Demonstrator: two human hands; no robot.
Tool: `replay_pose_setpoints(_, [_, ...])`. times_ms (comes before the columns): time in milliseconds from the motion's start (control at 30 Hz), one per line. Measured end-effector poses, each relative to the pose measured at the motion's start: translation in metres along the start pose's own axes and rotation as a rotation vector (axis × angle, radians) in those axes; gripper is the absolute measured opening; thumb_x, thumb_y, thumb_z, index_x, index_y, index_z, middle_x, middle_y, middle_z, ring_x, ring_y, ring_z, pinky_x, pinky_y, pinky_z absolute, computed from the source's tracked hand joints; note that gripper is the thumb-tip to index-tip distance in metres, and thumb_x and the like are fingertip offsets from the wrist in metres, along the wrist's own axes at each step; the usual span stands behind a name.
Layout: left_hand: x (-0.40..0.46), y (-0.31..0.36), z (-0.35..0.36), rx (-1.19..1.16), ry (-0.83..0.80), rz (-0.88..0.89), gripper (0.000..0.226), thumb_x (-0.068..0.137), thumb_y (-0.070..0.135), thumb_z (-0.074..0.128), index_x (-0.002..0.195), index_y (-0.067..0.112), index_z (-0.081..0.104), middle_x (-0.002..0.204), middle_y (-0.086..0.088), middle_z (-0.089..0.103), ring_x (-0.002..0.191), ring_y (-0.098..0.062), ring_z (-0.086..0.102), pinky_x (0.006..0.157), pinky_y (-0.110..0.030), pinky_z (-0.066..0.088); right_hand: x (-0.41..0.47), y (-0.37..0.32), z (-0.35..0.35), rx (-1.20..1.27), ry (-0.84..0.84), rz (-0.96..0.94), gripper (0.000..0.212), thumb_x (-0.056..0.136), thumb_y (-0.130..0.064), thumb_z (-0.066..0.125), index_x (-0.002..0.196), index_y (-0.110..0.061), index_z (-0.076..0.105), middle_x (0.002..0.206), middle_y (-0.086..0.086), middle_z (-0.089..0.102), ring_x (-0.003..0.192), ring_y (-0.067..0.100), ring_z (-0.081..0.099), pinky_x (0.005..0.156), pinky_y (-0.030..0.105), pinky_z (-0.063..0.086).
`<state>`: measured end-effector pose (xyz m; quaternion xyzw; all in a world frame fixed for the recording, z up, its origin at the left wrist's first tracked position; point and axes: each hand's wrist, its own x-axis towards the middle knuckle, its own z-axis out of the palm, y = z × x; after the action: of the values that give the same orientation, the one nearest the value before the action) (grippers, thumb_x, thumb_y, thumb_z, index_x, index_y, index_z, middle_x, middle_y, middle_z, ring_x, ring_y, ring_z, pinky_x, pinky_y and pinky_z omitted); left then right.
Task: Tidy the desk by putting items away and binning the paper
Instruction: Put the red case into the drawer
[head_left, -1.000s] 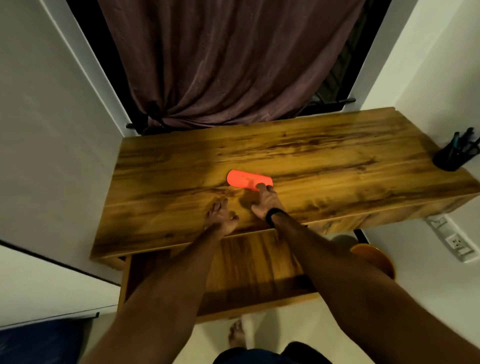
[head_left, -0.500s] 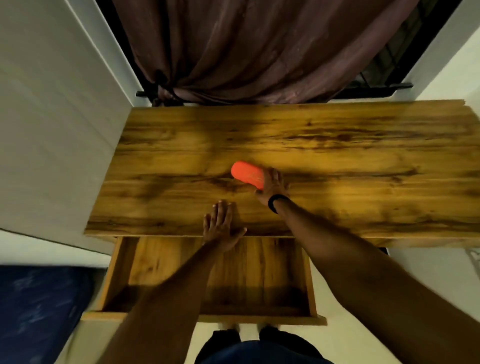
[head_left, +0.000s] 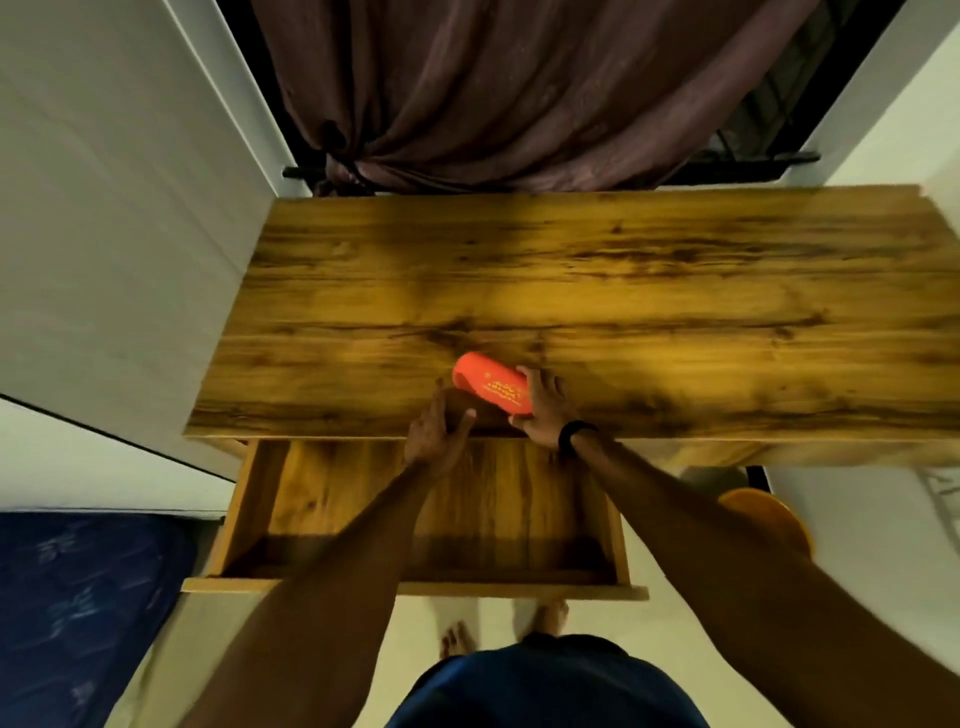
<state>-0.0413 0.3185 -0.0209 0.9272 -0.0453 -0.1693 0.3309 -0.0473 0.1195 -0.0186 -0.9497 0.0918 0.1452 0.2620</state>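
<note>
An orange oblong case (head_left: 487, 387) with yellow lettering is tilted up off the wooden desk top (head_left: 571, 291), near its front edge. My right hand (head_left: 543, 410), with a black band on the wrist, grips the case's right end. My left hand (head_left: 439, 428) hovers just left of and below the case at the desk's front edge, fingers curled, holding nothing that I can see. Below both hands the desk drawer (head_left: 249, 499) stands pulled out, and its wooden floor is bare.
A brown curtain (head_left: 519, 88) hangs behind the desk. White walls close in on both sides. A dark blue mattress (head_left: 78, 613) lies at the lower left. An orange round object (head_left: 769, 525) sits on the floor to the right of the drawer. My bare feet show under the drawer.
My right hand has closed on the orange case and pulled it toward the desk's front edge, tilting it up. My left hand has moved right toward the case. The view has tipped further down.
</note>
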Motion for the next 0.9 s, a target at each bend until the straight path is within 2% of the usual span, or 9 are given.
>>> replay_pose_setpoints(167, [-0.02, -0.022, -0.011, -0.337, 0.084, -0.057, 0.087, 0.074, 0.074, 0.044, 0.146, 0.027, 0.036, 0.14, -0.012, 0.051, 0.125, -0.027, 0.052, 0.103, -0.044, 0.044, -0.058, -0.003, 0.02, 0.007, -0.092, -0.151, 0.089, 0.074, -0.042, 0.068, 0.149, -0.017, 0.027, 0.143, 0.017, 0.039, 0.129, 0.036, 0.036, 0.105, 0.039, 0.026])
replay_pose_setpoints(267, [-0.033, -0.03, 0.0, -0.269, 0.028, -0.081, 0.063, 0.081, 0.057, 0.056, 0.132, 0.022, 0.056, 0.128, -0.012, 0.062, 0.12, -0.028, 0.057, 0.097, -0.034, 0.047, -0.093, 0.002, 0.046, 0.087, -0.15, -0.106, 0.09, 0.07, -0.041, 0.077, 0.146, -0.02, 0.031, 0.141, 0.013, 0.04, 0.129, 0.034, 0.038, 0.109, 0.046, 0.033])
replay_pose_setpoints(333, [-0.049, -0.036, 0.018, -0.233, -0.062, -0.083, 0.041, 0.09, 0.039, 0.06, 0.128, 0.023, 0.059, 0.126, -0.012, 0.062, 0.118, -0.028, 0.057, 0.089, -0.031, 0.047, -0.115, 0.011, 0.063, 0.08, -0.18, -0.041, 0.093, 0.069, -0.048, 0.075, 0.146, -0.023, 0.028, 0.143, 0.011, 0.041, 0.133, 0.034, 0.036, 0.111, 0.053, 0.032])
replay_pose_setpoints(433, [-0.074, -0.047, 0.045, -0.286, -0.162, -0.089, 0.037, 0.092, 0.026, 0.06, 0.128, 0.02, 0.058, 0.126, -0.013, 0.061, 0.113, -0.027, 0.059, 0.083, -0.031, 0.052, -0.137, 0.028, 0.082, 0.057, -0.285, 0.065, 0.091, 0.077, -0.04, 0.076, 0.149, -0.023, 0.024, 0.15, 0.01, 0.035, 0.138, 0.035, 0.029, 0.113, 0.054, 0.029])
replay_pose_setpoints(533, [-0.095, -0.057, 0.061, -0.193, -0.376, -0.155, 0.042, 0.094, 0.02, 0.055, 0.135, 0.02, 0.052, 0.133, -0.011, 0.054, 0.114, -0.024, 0.056, 0.093, -0.038, 0.052, -0.141, 0.041, 0.092, -0.077, -0.377, 0.147, 0.075, 0.089, -0.039, 0.065, 0.15, -0.025, 0.024, 0.154, 0.01, 0.028, 0.14, 0.035, 0.029, 0.115, 0.048, 0.03])
replay_pose_setpoints(600, [-0.102, -0.064, 0.066, -0.037, -0.51, -0.153, 0.047, 0.093, 0.026, 0.054, 0.139, 0.023, 0.046, 0.142, -0.012, 0.046, 0.126, -0.03, 0.048, 0.106, -0.044, 0.042, -0.143, 0.043, 0.094, -0.151, -0.384, 0.167, 0.065, 0.094, -0.031, 0.056, 0.15, -0.027, 0.024, 0.155, 0.01, 0.028, 0.141, 0.036, 0.029, 0.115, 0.048, 0.03])
replay_pose_setpoints(667, [-0.109, -0.065, 0.066, 0.094, -0.568, -0.103, 0.046, 0.095, 0.032, 0.053, 0.139, 0.021, 0.046, 0.144, -0.013, 0.045, 0.13, -0.033, 0.044, 0.11, -0.044, 0.036, -0.145, 0.042, 0.094, -0.189, -0.383, 0.187, 0.064, 0.095, -0.026, 0.053, 0.151, -0.028, 0.023, 0.156, 0.01, 0.028, 0.141, 0.037, 0.028, 0.115, 0.051, 0.029])
replay_pose_setpoints(833, [-0.131, -0.054, 0.058, 0.149, -0.418, -0.137, 0.043, 0.094, 0.038, 0.052, 0.133, 0.022, 0.052, 0.137, -0.011, 0.052, 0.125, -0.032, 0.049, 0.106, -0.045, 0.041, -0.155, 0.049, 0.1, -0.085, -0.339, 0.224, 0.063, 0.092, -0.026, 0.054, 0.149, -0.026, 0.027, 0.154, 0.014, 0.028, 0.14, 0.038, 0.03, 0.114, 0.053, 0.031])
replay_pose_setpoints(900, [-0.146, -0.051, 0.057, 0.131, -0.271, -0.164, 0.034, 0.091, 0.035, 0.055, 0.123, 0.024, 0.06, 0.127, -0.009, 0.059, 0.119, -0.032, 0.054, 0.101, -0.043, 0.046, -0.164, 0.052, 0.104, 0.005, -0.206, 0.2, 0.065, 0.087, -0.024, 0.059, 0.146, -0.021, 0.032, 0.152, 0.015, 0.028, 0.139, 0.039, 0.03, 0.112, 0.053, 0.034])
